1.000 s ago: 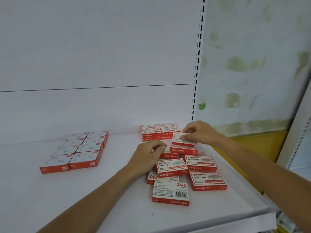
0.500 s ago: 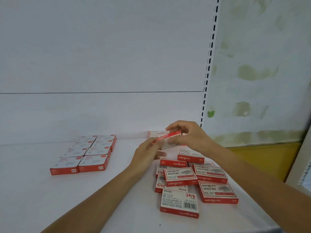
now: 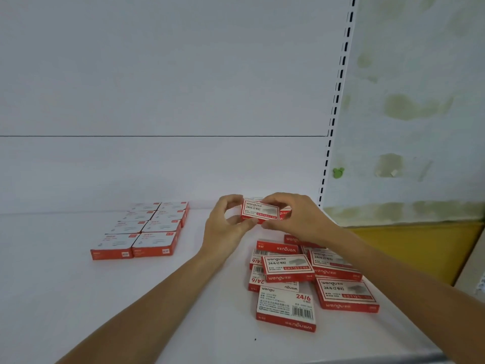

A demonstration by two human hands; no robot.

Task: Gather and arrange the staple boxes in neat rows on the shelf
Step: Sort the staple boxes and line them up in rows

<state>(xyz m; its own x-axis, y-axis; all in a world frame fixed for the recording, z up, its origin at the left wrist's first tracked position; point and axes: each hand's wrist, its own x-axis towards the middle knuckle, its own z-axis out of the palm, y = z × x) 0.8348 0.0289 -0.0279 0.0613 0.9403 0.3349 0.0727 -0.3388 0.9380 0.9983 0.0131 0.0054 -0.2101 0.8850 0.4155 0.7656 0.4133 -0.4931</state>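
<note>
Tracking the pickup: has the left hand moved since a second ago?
Yes: the left hand left the loose pile, moving rearward to grip the raised box.

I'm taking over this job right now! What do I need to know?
The left hand and the right hand both pinch one staple box, held up over the shelf near its back right.
Done: a neat block of boxes, two columns, lies at the left.
Left: the loose pile at the front right, boxes overlapping and askew. Place the held box, then the pile.

bare shelf (image 3: 210, 298) between box groups
</note>
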